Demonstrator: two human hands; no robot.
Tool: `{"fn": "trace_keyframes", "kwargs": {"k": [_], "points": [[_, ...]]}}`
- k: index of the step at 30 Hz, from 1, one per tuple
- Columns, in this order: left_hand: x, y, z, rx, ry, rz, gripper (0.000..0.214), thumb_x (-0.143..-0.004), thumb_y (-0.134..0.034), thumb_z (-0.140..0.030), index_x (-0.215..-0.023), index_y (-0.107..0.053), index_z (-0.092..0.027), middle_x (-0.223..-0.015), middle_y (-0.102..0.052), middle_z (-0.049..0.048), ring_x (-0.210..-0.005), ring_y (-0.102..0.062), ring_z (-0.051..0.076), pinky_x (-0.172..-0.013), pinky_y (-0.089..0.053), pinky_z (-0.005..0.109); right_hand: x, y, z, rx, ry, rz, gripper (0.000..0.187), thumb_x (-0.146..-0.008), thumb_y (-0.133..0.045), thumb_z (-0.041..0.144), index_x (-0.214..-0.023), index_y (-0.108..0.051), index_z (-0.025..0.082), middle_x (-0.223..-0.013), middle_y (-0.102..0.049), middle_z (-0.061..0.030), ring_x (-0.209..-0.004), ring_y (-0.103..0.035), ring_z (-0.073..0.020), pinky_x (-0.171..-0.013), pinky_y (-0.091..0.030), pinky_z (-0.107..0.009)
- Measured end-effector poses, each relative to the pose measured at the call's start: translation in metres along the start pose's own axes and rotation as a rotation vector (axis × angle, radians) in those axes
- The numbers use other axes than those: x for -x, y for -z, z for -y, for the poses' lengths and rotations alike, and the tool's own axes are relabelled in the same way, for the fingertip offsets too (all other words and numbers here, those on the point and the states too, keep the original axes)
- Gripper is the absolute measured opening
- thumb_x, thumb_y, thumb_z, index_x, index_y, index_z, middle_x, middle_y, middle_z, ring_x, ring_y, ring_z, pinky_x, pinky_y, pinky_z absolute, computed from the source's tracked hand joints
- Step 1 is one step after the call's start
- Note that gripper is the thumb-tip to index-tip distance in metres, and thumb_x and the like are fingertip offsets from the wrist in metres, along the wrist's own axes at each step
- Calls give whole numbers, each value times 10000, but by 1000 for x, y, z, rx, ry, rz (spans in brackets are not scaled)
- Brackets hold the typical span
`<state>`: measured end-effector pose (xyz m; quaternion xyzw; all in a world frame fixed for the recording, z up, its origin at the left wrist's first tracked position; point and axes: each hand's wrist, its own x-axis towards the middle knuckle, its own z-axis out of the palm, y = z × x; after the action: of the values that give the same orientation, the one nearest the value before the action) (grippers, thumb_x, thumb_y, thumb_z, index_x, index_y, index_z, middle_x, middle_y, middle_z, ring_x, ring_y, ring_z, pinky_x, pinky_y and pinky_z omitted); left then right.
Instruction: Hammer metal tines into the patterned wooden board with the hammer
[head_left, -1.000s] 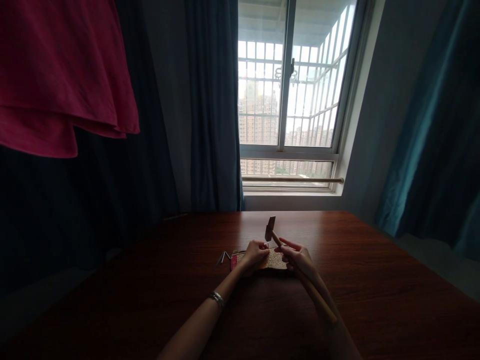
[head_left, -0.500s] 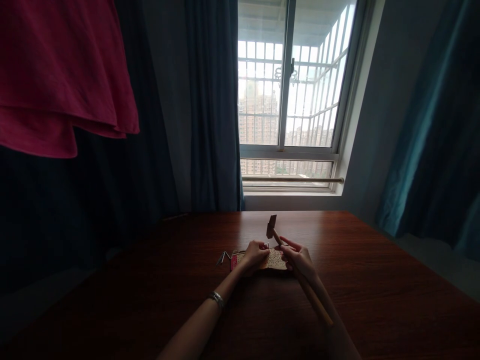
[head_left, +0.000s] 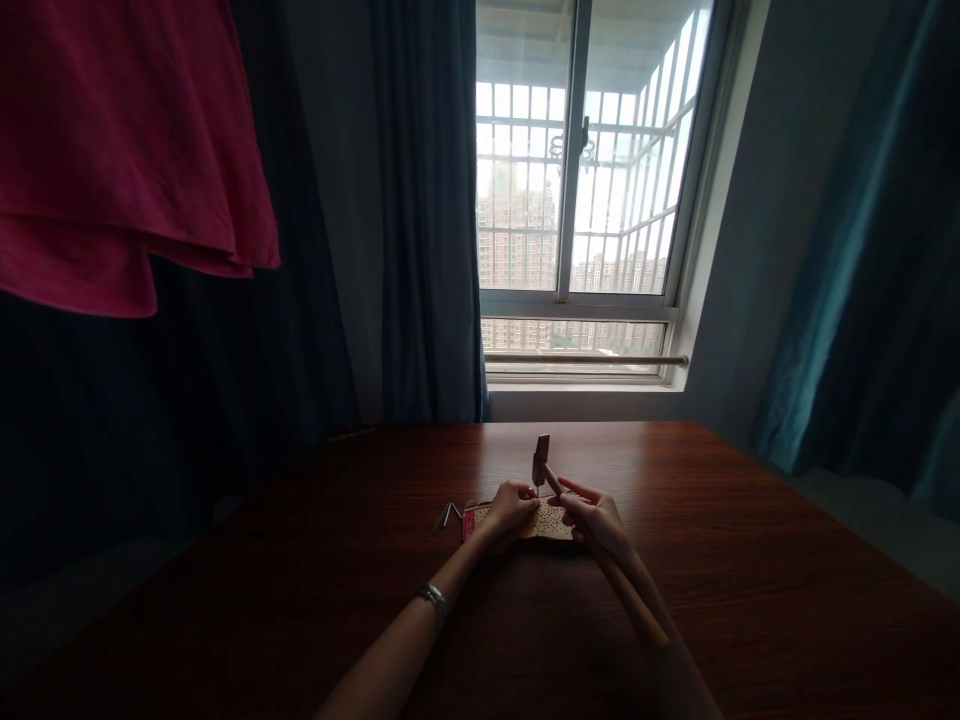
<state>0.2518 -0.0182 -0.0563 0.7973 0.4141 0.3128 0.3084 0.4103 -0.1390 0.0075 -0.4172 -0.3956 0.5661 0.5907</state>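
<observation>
My right hand (head_left: 598,521) is wrapped round the wooden handle of a hammer (head_left: 628,595), which slants across my forearm. Just above my left fingertips is the hammer's head (head_left: 541,461), touching or almost touching the top of a thin metal rod (head_left: 537,491). My left hand (head_left: 514,510) pinches that rod upright over a pale, dark-dotted flat piece (head_left: 555,520) with a pinkish-red left end. Both hands rest at this piece, and my left hand covers part of it. Whether the rod's lower tip enters the piece is hidden by my fingers.
Several short metal rods (head_left: 448,515) lie left of the dotted piece on the brown wooden table (head_left: 300,590). Beyond the table's far edge are a barred window (head_left: 574,200) and dark blue curtains (head_left: 427,220). A red cloth (head_left: 127,150) hangs at the upper left.
The hammer head has come down onto or close to the rod's top, and the handle's end has risen slightly. My left hand has stayed in place.
</observation>
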Motion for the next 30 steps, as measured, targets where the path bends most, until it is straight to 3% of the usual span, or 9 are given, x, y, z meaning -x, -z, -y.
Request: {"fn": "trace_keyframes", "kwargs": {"k": [14, 19, 25, 30], "points": [[-1, -3, 4, -4, -19, -25, 268, -703, -584, -336, -768, -697, -101, -690, -667, 43, -627, -560, 142, -554, -346, 214, -1, -2, -4, 34, 16, -22, 641, -624, -731, 291, -1198, -539, 79, -850, -710, -124, -459, -501, -87, -293, -357, -172], [2, 2, 0, 32, -22, -4, 269, -695, -584, -325, -770, -699, -94, -702, -670, 47, -644, -570, 154, -559, -358, 217, -1, -1, -3, 1, 61, -63, 657, -633, -731, 289, -1223, -519, 90, -850, -711, -113, -466, -493, -82, -296, -340, -167], [5, 12, -5, 56, -59, 76, 266, -698, -573, -308, -796, -702, -97, -716, -665, 43, -661, -570, 150, -578, -376, 216, -2, -1, -4, 7, 14, -65, 654, -616, -737, 263, -1207, -533, 72, -834, -714, -119, -463, -506, -90, -298, -359, -181], [6, 12, -3, 59, -40, 34, 250, -690, -575, -293, -784, -693, -94, -721, -668, 47, -657, -571, 147, -588, -387, 217, -2, -2, -4, 5, 15, -54, 641, -633, -720, 254, -1212, -521, 66, -840, -716, -130, -462, -502, -89, -298, -361, -179]]}}
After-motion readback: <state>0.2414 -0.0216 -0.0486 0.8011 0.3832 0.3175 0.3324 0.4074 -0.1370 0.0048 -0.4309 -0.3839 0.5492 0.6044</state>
